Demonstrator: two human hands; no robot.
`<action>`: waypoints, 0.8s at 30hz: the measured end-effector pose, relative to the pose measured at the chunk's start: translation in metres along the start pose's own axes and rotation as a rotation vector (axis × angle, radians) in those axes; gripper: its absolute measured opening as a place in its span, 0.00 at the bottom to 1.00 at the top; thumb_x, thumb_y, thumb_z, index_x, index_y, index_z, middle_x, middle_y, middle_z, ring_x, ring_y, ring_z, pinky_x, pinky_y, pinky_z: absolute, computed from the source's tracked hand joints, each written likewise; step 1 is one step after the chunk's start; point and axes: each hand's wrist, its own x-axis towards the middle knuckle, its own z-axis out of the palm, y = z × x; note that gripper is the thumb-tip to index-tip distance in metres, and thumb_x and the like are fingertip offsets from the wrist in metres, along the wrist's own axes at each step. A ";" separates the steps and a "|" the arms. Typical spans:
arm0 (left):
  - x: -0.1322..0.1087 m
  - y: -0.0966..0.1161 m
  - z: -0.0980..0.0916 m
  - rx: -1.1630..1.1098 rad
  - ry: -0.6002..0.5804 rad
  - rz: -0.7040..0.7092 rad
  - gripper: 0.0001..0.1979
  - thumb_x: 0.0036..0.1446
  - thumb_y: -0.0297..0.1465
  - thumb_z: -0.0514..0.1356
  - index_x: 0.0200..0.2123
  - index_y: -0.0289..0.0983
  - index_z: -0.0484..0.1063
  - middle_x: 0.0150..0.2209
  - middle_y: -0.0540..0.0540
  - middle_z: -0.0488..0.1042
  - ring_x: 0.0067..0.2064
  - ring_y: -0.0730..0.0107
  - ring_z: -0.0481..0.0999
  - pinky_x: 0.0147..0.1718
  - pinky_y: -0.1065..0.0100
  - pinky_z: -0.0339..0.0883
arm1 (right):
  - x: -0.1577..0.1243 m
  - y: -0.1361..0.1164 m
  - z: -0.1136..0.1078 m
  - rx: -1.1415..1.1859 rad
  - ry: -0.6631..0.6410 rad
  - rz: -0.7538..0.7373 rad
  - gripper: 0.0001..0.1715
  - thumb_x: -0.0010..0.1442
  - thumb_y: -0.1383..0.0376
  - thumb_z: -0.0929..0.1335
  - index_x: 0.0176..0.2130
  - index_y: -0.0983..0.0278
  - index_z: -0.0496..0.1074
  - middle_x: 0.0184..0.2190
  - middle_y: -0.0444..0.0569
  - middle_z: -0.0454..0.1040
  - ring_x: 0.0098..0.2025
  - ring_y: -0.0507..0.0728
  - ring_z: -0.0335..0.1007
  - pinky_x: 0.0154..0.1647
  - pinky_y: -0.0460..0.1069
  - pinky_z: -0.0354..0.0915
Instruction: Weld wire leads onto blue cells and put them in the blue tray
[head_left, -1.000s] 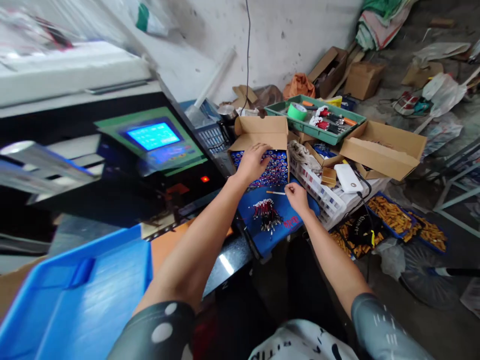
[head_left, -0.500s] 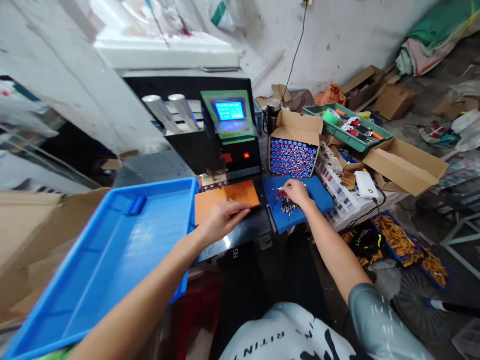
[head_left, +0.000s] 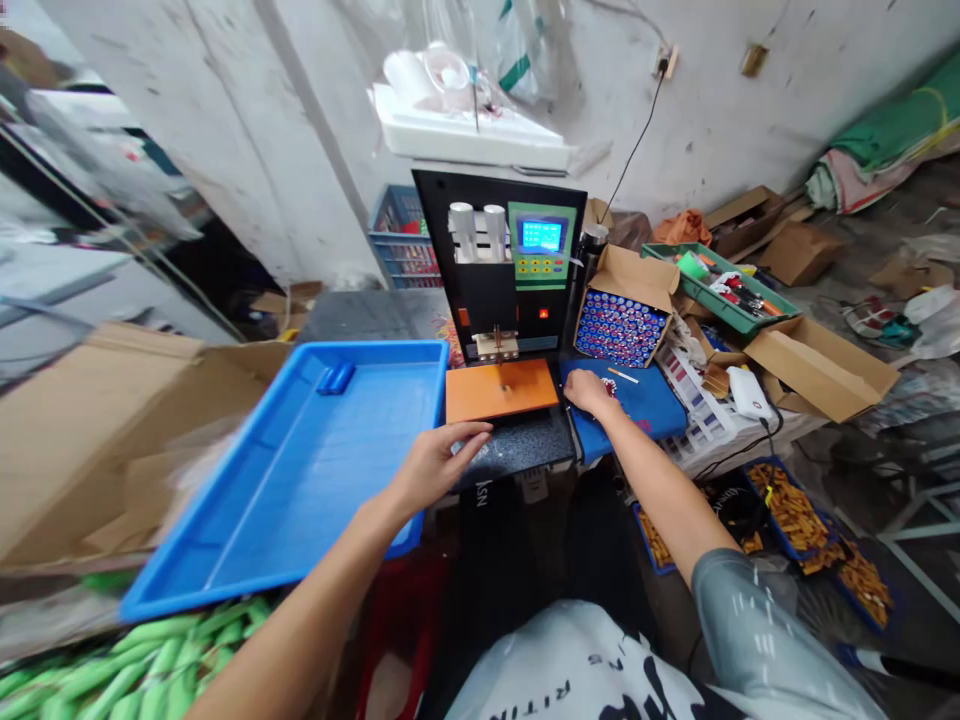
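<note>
My left hand (head_left: 439,462) is held over the dark bench edge (head_left: 521,447), in front of an orange board (head_left: 480,393). Its thumb and forefinger point right with a gap between them, and nothing shows in them. At the left edge of a blue pad (head_left: 652,400), my right hand (head_left: 591,390) has its fingers curled down; what they pinch is hidden. Small red-and-white bits (head_left: 609,387) of a wire pile peek out beside that hand. Behind the board stands a black spot welder (head_left: 480,290) with a lit screen (head_left: 541,236) and electrodes (head_left: 498,345) above the board.
A blue tray (head_left: 322,490) on the left has blue cells (head_left: 336,378) at its far end. An open carton of blue-wrapped cells (head_left: 621,328) stands behind the pad. A green tool tray (head_left: 724,285) and white charger (head_left: 748,392) lie right. Green packs (head_left: 165,660) fill the lower left.
The view has swung left and steadied, showing more of the tray and the welder. My right hand has shifted from the wire pile's top to the pad's left edge. My left hand's thumb and forefinger stay apart.
</note>
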 end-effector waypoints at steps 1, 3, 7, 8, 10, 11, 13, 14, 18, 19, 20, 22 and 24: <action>0.000 0.001 -0.001 -0.008 0.012 -0.001 0.20 0.66 0.49 0.58 0.44 0.38 0.79 0.41 0.43 0.78 0.42 0.49 0.78 0.42 0.57 0.73 | 0.001 0.004 -0.002 0.094 0.039 0.006 0.14 0.60 0.69 0.64 0.42 0.72 0.76 0.43 0.56 0.72 0.47 0.53 0.70 0.49 0.42 0.61; 0.002 0.005 -0.001 -0.030 0.037 -0.005 0.20 0.65 0.49 0.59 0.43 0.39 0.79 0.41 0.43 0.78 0.42 0.50 0.78 0.42 0.58 0.73 | 0.000 0.012 -0.008 0.387 0.134 0.015 0.11 0.60 0.68 0.65 0.38 0.73 0.75 0.38 0.52 0.72 0.40 0.47 0.68 0.43 0.38 0.60; 0.017 0.016 0.010 -0.128 0.133 -0.047 0.20 0.63 0.49 0.62 0.44 0.39 0.79 0.41 0.43 0.78 0.41 0.50 0.77 0.42 0.57 0.73 | -0.014 0.017 -0.025 1.212 0.222 0.051 0.16 0.58 0.60 0.66 0.38 0.72 0.66 0.26 0.44 0.63 0.24 0.41 0.53 0.25 0.37 0.48; 0.023 0.020 0.016 -0.175 0.159 -0.059 0.21 0.62 0.49 0.63 0.44 0.38 0.79 0.41 0.43 0.78 0.41 0.51 0.77 0.42 0.57 0.73 | -0.020 0.014 -0.028 1.389 0.211 0.040 0.18 0.56 0.58 0.67 0.39 0.71 0.63 0.25 0.42 0.60 0.23 0.40 0.50 0.23 0.37 0.44; 0.037 0.028 0.031 -0.272 0.196 -0.071 0.22 0.59 0.49 0.64 0.44 0.36 0.78 0.40 0.41 0.77 0.40 0.51 0.77 0.42 0.56 0.73 | -0.034 0.001 -0.031 1.642 0.165 -0.018 0.24 0.50 0.58 0.70 0.40 0.70 0.60 0.25 0.41 0.56 0.23 0.40 0.50 0.21 0.37 0.40; 0.045 0.032 0.039 -0.311 0.209 -0.072 0.22 0.58 0.49 0.65 0.43 0.35 0.78 0.40 0.41 0.77 0.40 0.50 0.77 0.42 0.56 0.73 | -0.042 -0.007 -0.031 1.719 0.142 -0.053 0.26 0.48 0.58 0.71 0.40 0.69 0.59 0.25 0.41 0.56 0.23 0.40 0.51 0.21 0.37 0.40; 0.057 0.039 0.054 -0.353 0.229 -0.075 0.23 0.56 0.49 0.65 0.42 0.34 0.78 0.40 0.40 0.77 0.40 0.50 0.77 0.41 0.56 0.73 | -0.056 -0.027 -0.028 1.805 0.097 -0.111 0.29 0.46 0.57 0.72 0.40 0.69 0.58 0.25 0.41 0.54 0.24 0.39 0.51 0.20 0.36 0.41; 0.062 0.042 0.060 -0.371 0.230 -0.079 0.23 0.56 0.48 0.66 0.42 0.34 0.78 0.39 0.40 0.77 0.39 0.51 0.77 0.41 0.56 0.73 | -0.062 -0.037 -0.026 1.829 0.078 -0.134 0.30 0.46 0.57 0.73 0.40 0.69 0.58 0.25 0.41 0.54 0.25 0.39 0.51 0.20 0.36 0.42; 0.069 0.050 0.069 -0.499 0.207 -0.103 0.21 0.56 0.47 0.66 0.39 0.33 0.77 0.34 0.41 0.76 0.34 0.55 0.76 0.34 0.61 0.72 | -0.076 -0.070 -0.015 1.864 0.006 -0.165 0.33 0.43 0.53 0.74 0.39 0.69 0.57 0.23 0.40 0.51 0.23 0.39 0.47 0.20 0.37 0.42; 0.067 0.051 0.069 -0.522 0.218 -0.108 0.21 0.56 0.47 0.66 0.38 0.33 0.76 0.33 0.41 0.76 0.32 0.57 0.75 0.32 0.62 0.71 | -0.077 -0.076 -0.012 1.862 -0.006 -0.167 0.34 0.43 0.52 0.74 0.39 0.69 0.58 0.23 0.40 0.51 0.23 0.39 0.46 0.20 0.37 0.42; 0.065 0.051 0.067 -0.534 0.234 -0.112 0.20 0.56 0.46 0.66 0.38 0.33 0.76 0.32 0.42 0.75 0.31 0.59 0.74 0.31 0.63 0.70 | -0.078 -0.080 -0.010 1.857 -0.016 -0.173 0.34 0.44 0.51 0.73 0.39 0.69 0.58 0.23 0.40 0.51 0.23 0.39 0.46 0.20 0.37 0.42; 0.060 0.050 0.062 -0.534 0.265 -0.120 0.19 0.56 0.46 0.66 0.36 0.34 0.76 0.31 0.43 0.74 0.30 0.61 0.73 0.29 0.65 0.68 | -0.079 -0.085 -0.005 1.842 -0.032 -0.188 0.35 0.44 0.50 0.73 0.39 0.69 0.58 0.22 0.40 0.51 0.23 0.39 0.46 0.20 0.37 0.43; 0.055 0.048 0.055 -0.525 0.276 -0.125 0.18 0.56 0.45 0.66 0.35 0.34 0.75 0.30 0.44 0.73 0.30 0.61 0.72 0.30 0.65 0.67 | -0.079 -0.087 -0.002 1.801 -0.069 -0.204 0.36 0.43 0.49 0.73 0.39 0.70 0.59 0.23 0.40 0.53 0.23 0.40 0.48 0.20 0.37 0.44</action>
